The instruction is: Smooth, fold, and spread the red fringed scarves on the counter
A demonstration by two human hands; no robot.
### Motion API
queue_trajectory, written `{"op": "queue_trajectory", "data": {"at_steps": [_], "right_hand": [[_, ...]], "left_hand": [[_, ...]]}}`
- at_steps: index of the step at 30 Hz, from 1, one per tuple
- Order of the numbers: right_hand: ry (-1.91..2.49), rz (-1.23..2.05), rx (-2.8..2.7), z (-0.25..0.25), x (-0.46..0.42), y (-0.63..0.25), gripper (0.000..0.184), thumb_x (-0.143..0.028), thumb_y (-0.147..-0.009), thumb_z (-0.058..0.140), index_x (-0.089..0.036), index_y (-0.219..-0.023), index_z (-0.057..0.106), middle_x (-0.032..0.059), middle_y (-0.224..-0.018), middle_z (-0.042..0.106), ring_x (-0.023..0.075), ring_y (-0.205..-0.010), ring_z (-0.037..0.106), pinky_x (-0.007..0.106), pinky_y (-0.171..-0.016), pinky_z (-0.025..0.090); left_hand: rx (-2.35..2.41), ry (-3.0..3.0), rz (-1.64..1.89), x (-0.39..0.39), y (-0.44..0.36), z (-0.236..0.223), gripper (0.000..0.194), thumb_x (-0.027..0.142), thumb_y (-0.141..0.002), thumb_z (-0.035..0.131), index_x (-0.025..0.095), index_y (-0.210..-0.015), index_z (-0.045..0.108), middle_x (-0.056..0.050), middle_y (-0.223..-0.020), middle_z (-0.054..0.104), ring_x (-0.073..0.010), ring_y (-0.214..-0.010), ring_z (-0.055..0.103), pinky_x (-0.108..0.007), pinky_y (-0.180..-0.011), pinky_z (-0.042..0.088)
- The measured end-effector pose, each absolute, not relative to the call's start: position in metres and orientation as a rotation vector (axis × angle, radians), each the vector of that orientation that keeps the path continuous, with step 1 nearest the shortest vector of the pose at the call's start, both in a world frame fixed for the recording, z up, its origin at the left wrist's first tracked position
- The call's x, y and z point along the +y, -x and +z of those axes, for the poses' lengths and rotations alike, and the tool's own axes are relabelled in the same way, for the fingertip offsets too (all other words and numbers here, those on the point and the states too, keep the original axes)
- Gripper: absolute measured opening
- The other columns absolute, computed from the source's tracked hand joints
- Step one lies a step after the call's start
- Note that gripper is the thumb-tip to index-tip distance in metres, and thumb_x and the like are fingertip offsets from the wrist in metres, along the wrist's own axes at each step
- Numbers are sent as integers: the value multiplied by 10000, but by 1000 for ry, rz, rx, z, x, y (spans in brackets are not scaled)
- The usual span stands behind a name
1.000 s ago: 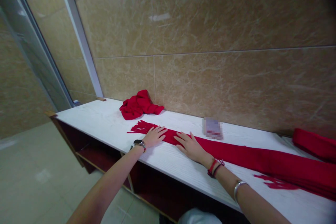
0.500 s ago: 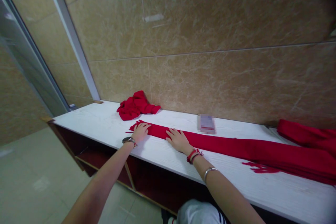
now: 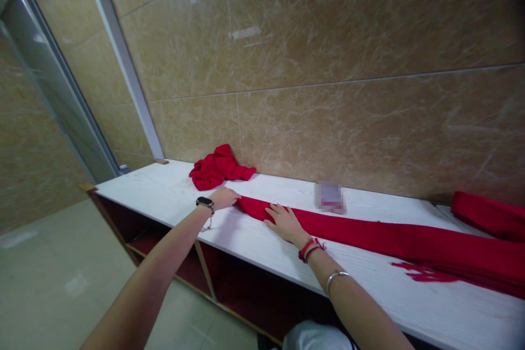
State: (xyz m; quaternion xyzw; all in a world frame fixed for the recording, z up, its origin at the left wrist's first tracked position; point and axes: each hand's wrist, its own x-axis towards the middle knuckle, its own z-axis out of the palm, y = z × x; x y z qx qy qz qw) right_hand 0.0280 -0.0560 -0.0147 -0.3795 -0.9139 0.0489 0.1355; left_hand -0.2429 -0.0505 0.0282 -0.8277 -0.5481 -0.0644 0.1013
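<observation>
A long red scarf (image 3: 353, 229) lies stretched along the white top, its layers widening toward the right. My left hand (image 3: 225, 197) is closed on the scarf's left end, fingers curled over it; the end's fringe is out of sight. My right hand (image 3: 286, 223) rests flat on the scarf a little to the right, fingers spread. Another fringe (image 3: 426, 272) pokes out beneath the scarf's near edge at the right.
A crumpled red cloth (image 3: 219, 168) lies behind my left hand by the wall. A small blurred-out flat item (image 3: 330, 198) sits behind the scarf. More folded red fabric (image 3: 488, 217) is at the far right. Open shelves (image 3: 246, 279) lie below the white top (image 3: 135, 186).
My left hand has gone from lying flat near the scarf's left end to gripping that end, and the fringe there no longer shows. My right hand stays flat on the scarf.
</observation>
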Motion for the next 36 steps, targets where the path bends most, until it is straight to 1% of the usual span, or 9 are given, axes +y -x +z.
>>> {"op": "queue_trajectory", "data": {"at_steps": [5,11,14,17,21,26,29,32,36], "right_hand": [[1096,114,-2628,-15,-56,-27,425,-339,-899,308,-199,-1266,471,101,-1355,418,273,-1255,323,479,-1001,236],[1061,141,-2578,-16,-54,-28,428,-386,-878,382,-187,-1241,494,117,-1313,467,278,-1222,371,452,-988,257],[1066,242,-2517,-14,-49,-28,351,-305,-907,332,-175,-1125,575,105,-1155,595,219,-1100,495,362,-930,322],[1053,323,-2450,-13,-46,-28,366,-302,-926,290,-182,-998,628,78,-1016,655,180,-979,561,314,-885,343],[1015,362,-2429,-13,-44,-28,358,-322,-919,315,-198,-984,644,63,-1025,656,170,-964,567,302,-883,342],[989,319,-2436,-15,-46,-29,329,-373,-853,455,-197,-1081,614,79,-1121,617,197,-1047,526,319,-900,335],[986,304,-2460,-15,-46,-29,284,-314,-879,405,-210,-952,659,57,-1055,644,185,-1026,532,316,-880,335],[993,329,-2454,-15,-46,-29,332,-278,-893,363,-218,-777,668,31,-968,666,174,-1008,537,306,-864,328],[1001,306,-2451,-14,-44,-28,332,-248,-881,377,-204,-703,655,25,-845,674,156,-868,573,276,-805,348]], "left_hand": [[-1633,2491,-108,-39,243,40,257,223,-878,394,179,-903,647,-44,-972,670,-148,-888,601,-228,-830,403],[-1713,2477,-86,-32,240,44,278,218,-897,355,160,-870,626,-61,-930,665,-154,-832,602,-227,-775,415],[-1762,2463,-113,-30,238,43,288,216,-895,344,159,-844,622,-61,-900,665,-151,-800,601,-225,-759,417],[-1792,2496,-124,-29,239,43,289,217,-878,359,155,-811,634,-54,-876,669,-151,-782,601,-216,-738,421],[-1815,2584,-109,-30,244,50,240,199,-820,421,160,-806,657,-22,-876,680,-137,-780,603,-178,-717,419],[-1854,2587,-149,-34,243,55,296,208,-826,369,169,-808,661,-12,-845,683,-133,-738,595,-182,-684,419],[-1852,2592,-186,-39,237,51,265,204,-804,398,190,-826,662,1,-839,683,-132,-753,588,-184,-697,418],[-1849,2623,-203,-46,234,45,236,181,-755,453,195,-859,664,6,-845,683,-128,-750,590,-185,-696,422],[-1847,2678,-205,-57,233,41,216,249,-750,508,193,-886,665,5,-843,676,-124,-725,593,-186,-680,427]]}}
